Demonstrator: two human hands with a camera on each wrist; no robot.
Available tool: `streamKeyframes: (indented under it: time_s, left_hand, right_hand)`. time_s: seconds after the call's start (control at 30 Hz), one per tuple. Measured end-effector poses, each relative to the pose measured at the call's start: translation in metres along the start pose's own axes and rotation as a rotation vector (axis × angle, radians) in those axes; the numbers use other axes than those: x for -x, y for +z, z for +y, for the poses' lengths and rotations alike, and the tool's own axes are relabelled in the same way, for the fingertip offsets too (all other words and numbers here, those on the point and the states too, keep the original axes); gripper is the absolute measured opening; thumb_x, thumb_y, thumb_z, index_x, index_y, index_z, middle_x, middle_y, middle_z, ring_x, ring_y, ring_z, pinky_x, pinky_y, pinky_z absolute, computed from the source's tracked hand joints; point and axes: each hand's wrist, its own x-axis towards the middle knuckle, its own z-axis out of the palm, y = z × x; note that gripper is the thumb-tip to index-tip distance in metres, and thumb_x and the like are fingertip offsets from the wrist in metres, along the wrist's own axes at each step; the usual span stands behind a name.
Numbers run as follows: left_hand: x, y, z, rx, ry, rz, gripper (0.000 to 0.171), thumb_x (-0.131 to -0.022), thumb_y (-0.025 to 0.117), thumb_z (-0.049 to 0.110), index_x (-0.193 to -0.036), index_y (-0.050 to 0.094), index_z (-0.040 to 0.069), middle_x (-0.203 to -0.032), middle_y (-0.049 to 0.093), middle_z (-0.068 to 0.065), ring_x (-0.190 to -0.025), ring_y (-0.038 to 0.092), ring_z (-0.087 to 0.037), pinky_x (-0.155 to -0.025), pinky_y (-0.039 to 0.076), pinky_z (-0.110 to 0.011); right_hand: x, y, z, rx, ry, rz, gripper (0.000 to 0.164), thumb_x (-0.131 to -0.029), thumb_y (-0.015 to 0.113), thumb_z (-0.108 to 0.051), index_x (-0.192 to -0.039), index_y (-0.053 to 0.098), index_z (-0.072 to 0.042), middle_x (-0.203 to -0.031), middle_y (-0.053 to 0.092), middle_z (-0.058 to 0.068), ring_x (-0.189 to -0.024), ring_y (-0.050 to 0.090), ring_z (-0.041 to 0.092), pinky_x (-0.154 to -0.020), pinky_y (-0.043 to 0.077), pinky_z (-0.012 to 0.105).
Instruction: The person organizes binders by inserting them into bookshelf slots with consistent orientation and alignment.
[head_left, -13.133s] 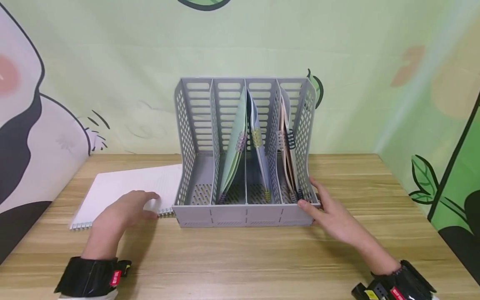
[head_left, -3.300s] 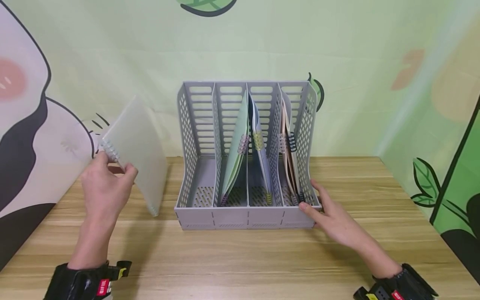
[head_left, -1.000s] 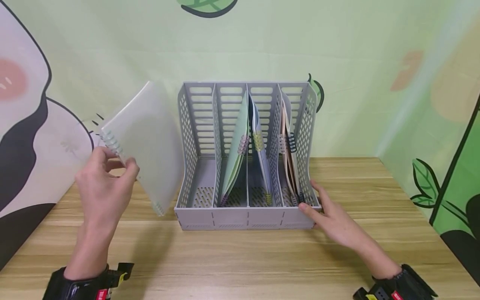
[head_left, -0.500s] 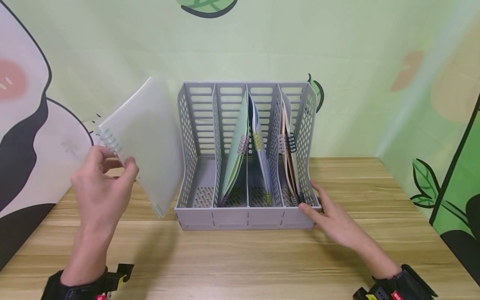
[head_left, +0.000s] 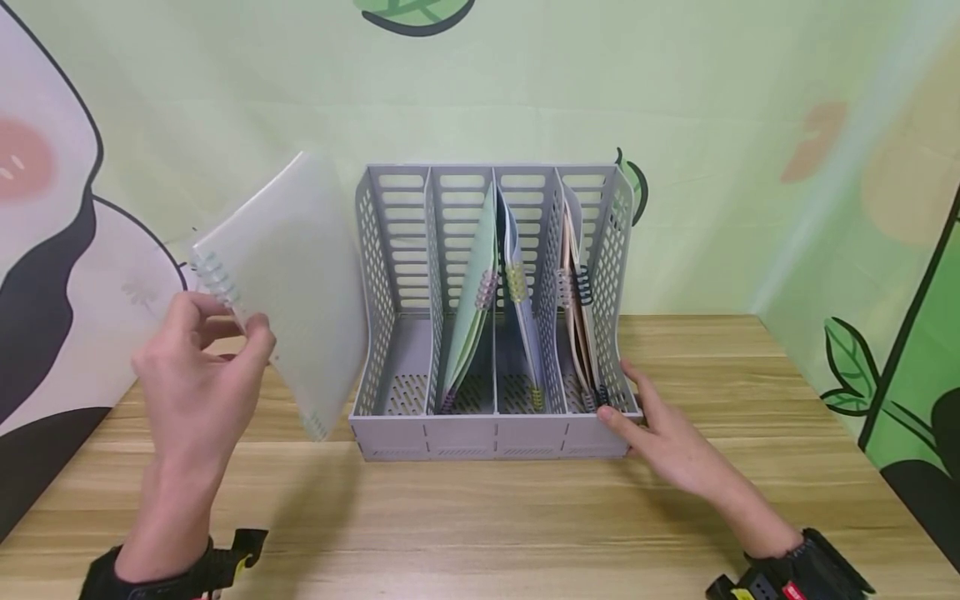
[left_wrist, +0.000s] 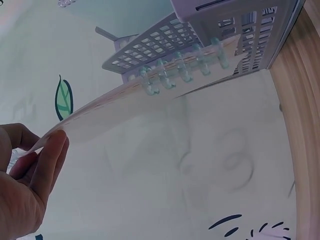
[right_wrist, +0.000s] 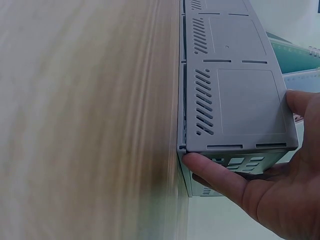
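Observation:
My left hand (head_left: pixel 206 367) pinches a spiral notebook (head_left: pixel 292 292) by its ring-bound edge, thumb on one side and fingers on the other. Its cover is whitish and translucent, and it hangs tilted above the table. The far edge overlaps the left side wall of a grey file organizer (head_left: pixel 457 437). In the left wrist view the notebook (left_wrist: pixel 115 107) bends slightly, its clear rings beside the organizer's lattice wall (left_wrist: pixel 160 42). My right hand (head_left: pixel 663 433) grips the organizer's front right corner. In the right wrist view my right hand (right_wrist: pixel 285 185) has its thumb on the front rim and fingers round the side.
The organizer's compartments hold a green notebook (head_left: pixel 472 308), a blue one (head_left: pixel 521 308) and, at the right, pinkish and grey notebooks (head_left: pixel 577 325). Wooden tabletop (head_left: pixel 480 533) extends in front and to the right. A printed green cloth (head_left: pixel 480 83) hangs behind.
The notebook, flat on the table left of the organizer at first, has been lifted upright by my left hand and moved toward the organizer. Lately it shifts only slightly. My right hand stays put.

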Motion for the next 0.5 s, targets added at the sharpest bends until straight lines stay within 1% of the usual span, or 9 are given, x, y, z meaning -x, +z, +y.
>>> streamKeyframes:
  time_s: [0.2, 0.37, 0.5]
  left_hand:
    - [0.001, -0.001, 0.002, 0.017, 0.018, 0.027, 0.020, -0.082, 0.064, -0.010, -0.102, 0.061, -0.010, -0.100, 0.069, -0.010, -0.082, 0.056, 0.020, -0.061, 0.045, -0.006]
    - [0.001, -0.001, 0.006, 0.040, 0.027, 0.040, 0.018, -0.081, 0.064, -0.013, -0.098, 0.059, -0.013, -0.098, 0.069, -0.014, -0.081, 0.057, 0.019, -0.061, 0.045, -0.007]
    - [0.001, -0.004, 0.011, 0.042, 0.028, 0.054, 0.015, -0.080, 0.064, -0.013, -0.095, 0.059, -0.014, -0.094, 0.068, -0.016, -0.079, 0.058, 0.018, -0.060, 0.045, -0.006]
  right_hand:
    - [0.000, 0.000, 0.000, -0.003, 0.003, -0.004, 0.081, -0.101, 0.049, -0.050, -0.159, 0.005, -0.015, -0.138, 0.041, 0.034, -0.068, 0.065, 0.013, -0.100, 0.033, 0.056]
    - [-0.001, 0.000, 0.000, 0.000, 0.002, 0.000, 0.081, -0.101, 0.050, -0.050, -0.159, 0.005, -0.014, -0.140, 0.038, 0.033, -0.070, 0.066, 0.013, -0.100, 0.033, 0.056]
    - [-0.001, 0.000, 0.001, -0.006, 0.004, -0.001, 0.082, -0.101, 0.050, -0.050, -0.159, 0.006, -0.014, -0.139, 0.039, 0.034, -0.068, 0.066, 0.013, -0.099, 0.034, 0.056]
